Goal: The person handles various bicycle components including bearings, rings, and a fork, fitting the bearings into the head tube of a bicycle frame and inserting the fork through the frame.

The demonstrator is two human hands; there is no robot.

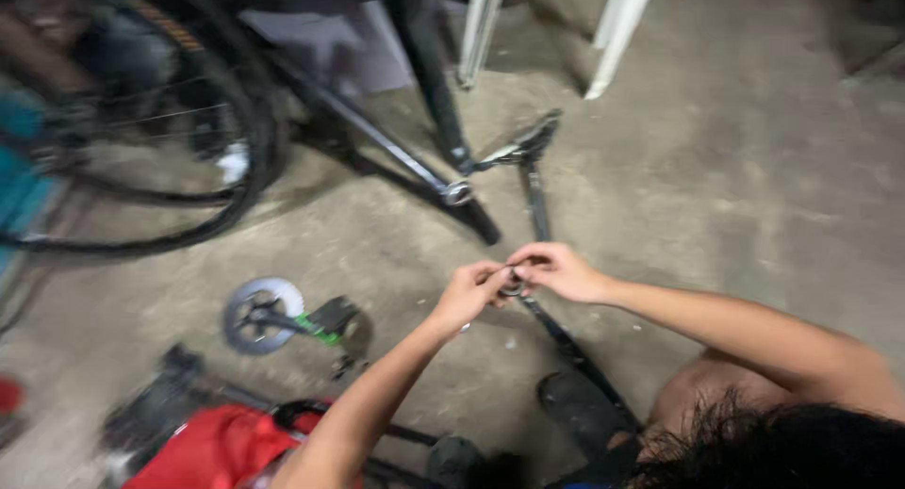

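Observation:
My left hand and my right hand meet above the concrete floor. Their fingertips pinch a small round metal part between them; its exact shape is blurred. Just beyond the hands is a black bicycle frame with its silver bottom bracket shell. A long black bar runs from the frame under my hands towards me.
A bicycle wheel stands at the left. A chainring with crank arm and a green-marked pedal lies on the floor. A red bag is at the bottom left, white plastic chair legs at the top. Dark hair fills the lower right corner.

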